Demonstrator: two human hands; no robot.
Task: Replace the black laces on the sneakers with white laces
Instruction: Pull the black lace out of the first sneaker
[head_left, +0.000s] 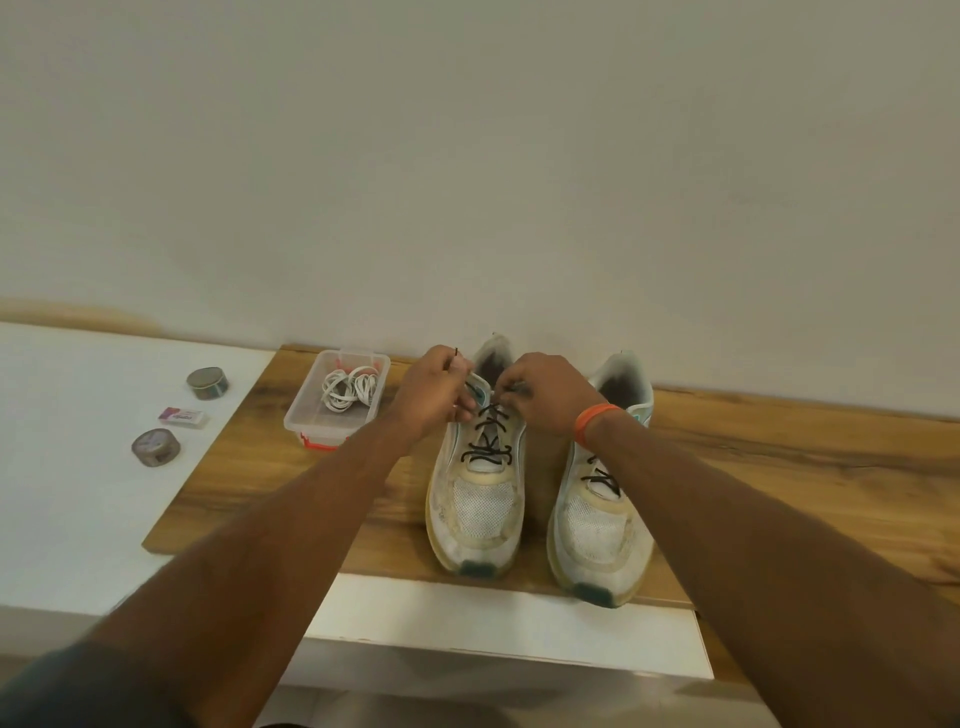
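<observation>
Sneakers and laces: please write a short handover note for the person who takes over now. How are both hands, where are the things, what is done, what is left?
Left hand: pinches a black lace end at the top of the left sneaker.
Right hand: fingers curled at the same sneaker's top eyelets, on the black lace.
White laces: coiled in the clear box, left of the sneakers.
Done: nothing replaced.
Left: unlace both sneakers, right sneaker included, then thread the white laces.
</observation>
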